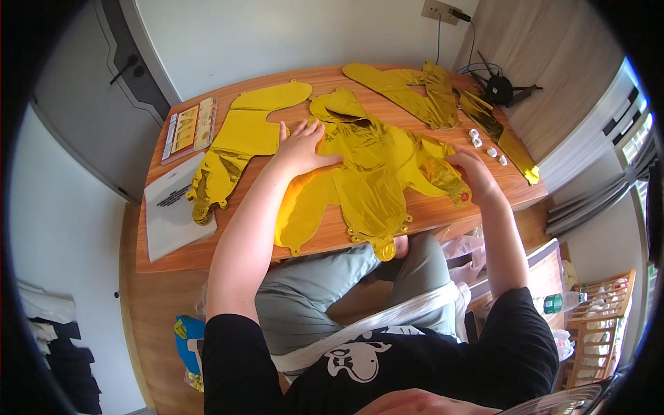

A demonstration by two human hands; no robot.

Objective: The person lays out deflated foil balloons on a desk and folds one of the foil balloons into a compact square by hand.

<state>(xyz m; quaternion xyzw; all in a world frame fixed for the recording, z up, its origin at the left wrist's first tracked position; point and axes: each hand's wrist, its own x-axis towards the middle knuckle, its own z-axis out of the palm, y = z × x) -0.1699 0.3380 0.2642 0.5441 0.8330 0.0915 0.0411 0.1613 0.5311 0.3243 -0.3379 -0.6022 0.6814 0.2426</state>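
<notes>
A flat, deflated gold foil balloon (366, 173) with several rounded lobes and small edge tabs lies spread in front of me, its lower lobes reaching the table's front edge. My left hand (304, 149) rests on its upper left part, fingers spread and palm down. At its right side, my right hand (472, 169) has its fingers closed on the crumpled foil edge; part of the grip is hidden. Left of it lies another flat gold foil balloon (242, 131), folded at its lower end. A third gold foil piece (408, 86) lies at the back.
On the wooden table (173, 238), a white sheet (166, 214) and a printed booklet (190, 131) lie at the left. Several small white pieces (477, 138), a narrow gold foil strip (498, 131) and a black router (499, 90) with cables are at the right. A bottle (564, 302) stands lower right.
</notes>
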